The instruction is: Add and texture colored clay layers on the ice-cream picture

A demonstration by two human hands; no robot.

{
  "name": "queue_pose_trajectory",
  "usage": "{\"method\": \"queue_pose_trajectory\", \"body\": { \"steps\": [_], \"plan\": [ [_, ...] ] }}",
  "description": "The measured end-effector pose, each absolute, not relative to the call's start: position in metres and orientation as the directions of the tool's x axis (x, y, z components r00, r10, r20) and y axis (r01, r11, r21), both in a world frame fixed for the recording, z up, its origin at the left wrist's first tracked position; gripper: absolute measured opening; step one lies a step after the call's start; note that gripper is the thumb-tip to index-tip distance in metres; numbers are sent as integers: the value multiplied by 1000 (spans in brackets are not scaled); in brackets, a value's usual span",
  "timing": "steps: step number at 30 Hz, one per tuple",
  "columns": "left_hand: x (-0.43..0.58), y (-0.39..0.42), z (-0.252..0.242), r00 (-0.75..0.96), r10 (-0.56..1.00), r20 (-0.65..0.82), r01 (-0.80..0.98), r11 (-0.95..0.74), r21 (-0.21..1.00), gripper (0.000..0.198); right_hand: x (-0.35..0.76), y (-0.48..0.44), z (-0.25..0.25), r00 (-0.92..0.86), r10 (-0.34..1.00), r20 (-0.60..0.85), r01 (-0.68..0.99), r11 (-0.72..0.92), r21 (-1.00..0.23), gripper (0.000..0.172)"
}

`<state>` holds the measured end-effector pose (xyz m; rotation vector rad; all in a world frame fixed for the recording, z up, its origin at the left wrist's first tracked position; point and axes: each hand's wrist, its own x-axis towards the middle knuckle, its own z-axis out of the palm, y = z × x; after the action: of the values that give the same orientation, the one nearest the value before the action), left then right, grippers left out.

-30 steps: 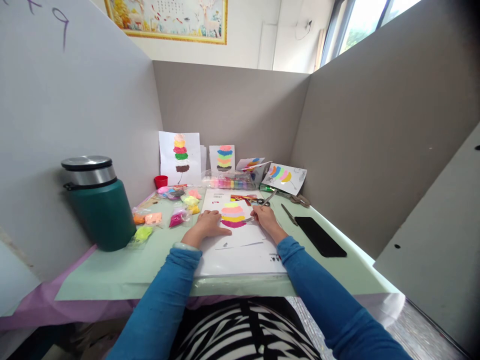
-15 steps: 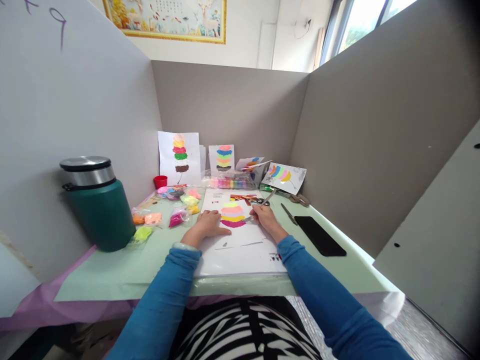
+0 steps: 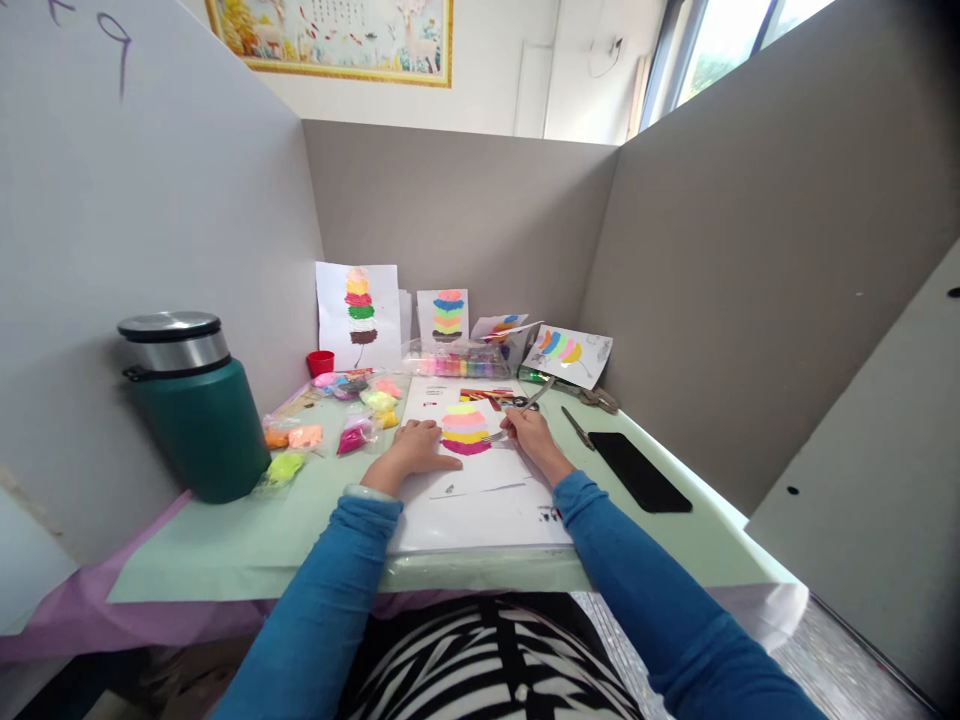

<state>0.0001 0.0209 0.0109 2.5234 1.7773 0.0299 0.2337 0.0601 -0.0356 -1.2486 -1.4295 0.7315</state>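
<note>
My left hand (image 3: 414,448) lies flat on a white sheet of paper (image 3: 472,478), fingers stretched out and thumb along the lower edge of a clay picture. That picture is a stack of curved clay bands (image 3: 465,421) in pale yellow, pink, lilac, yellow and magenta. My right hand (image 3: 527,437) grips a metal fork (image 3: 538,393). The fork's tines touch or hover close to the right end of the yellow and magenta bands; I cannot tell which. Its handle points up and away to the right.
Bagged clay (image 3: 355,434) lies to the left, near a green bottle (image 3: 196,420). A knife (image 3: 577,427) and a black phone (image 3: 640,472) lie on the right. Behind are colored pencils (image 3: 486,395), scissors (image 3: 529,403), a clay tray (image 3: 457,362) and finished pictures (image 3: 358,315) against grey partitions.
Hardly anything differs. The fork and my right hand have shifted very slightly at the right end of the clay bands; my left hand stays in place.
</note>
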Motion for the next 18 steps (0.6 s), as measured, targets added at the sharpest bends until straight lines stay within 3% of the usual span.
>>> {"method": "queue_pose_trajectory", "body": {
  "steps": [8,13,18],
  "plan": [
    [-1,20,10,337,942,-2,940,-336,63,79,234,60,-33,180,931,317,410,221,-885,37],
    [0,21,9,333,943,1,941,-332,58,79,233,59,-33,100,944,315,386,255,-887,40],
    [-1,22,7,340,941,-3,938,-339,68,81,236,56,-29,230,920,316,475,177,-862,36]
  ]
}}
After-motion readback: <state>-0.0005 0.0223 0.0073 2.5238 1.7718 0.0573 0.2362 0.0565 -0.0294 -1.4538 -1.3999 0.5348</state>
